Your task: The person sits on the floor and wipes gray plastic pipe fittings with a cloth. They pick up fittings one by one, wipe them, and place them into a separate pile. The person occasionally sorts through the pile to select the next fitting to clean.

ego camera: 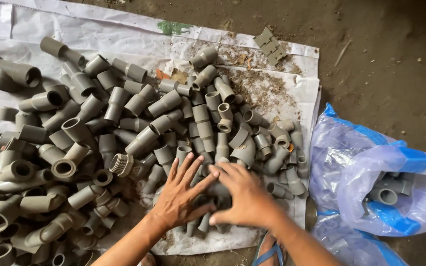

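On the dirt floor [380,59] under you lies a white woven sheet [99,29], and nearly all of it is covered by a heap of grey pipe fittings [124,133]: reducers, sockets, elbows, one threaded piece.

Sorting state, judged from the lay: most of the work looks undone. The heap is loose and mixed, large fittings toward the left, smaller sockets toward the right, but with no clean division between them. At right, just off the sheet's edge, sits a clear-and-blue plastic bag [371,162] holding only a few fittings [383,194]; a second bag [351,244] lies below it, contents unclear. So a small share is bagged and the bulk is still on the sheet.

Your hands work the near edge of the heap, side by side, thumbs almost touching. Your left hand [181,194] lies flat, fingers spread, palm down on a cluster of small fittings [205,221]; it presses rather than grips, nothing closed in it. Your right hand [245,194] is cupped over the same cluster, fingers curled down; whether it has closed on a piece I cannot tell, since the palm hides it.

Small items: a grey hinged scrap [270,45] at the sheet's far edge, leaf litter around it, and a blue sandal strap [268,252] by your right forearm.
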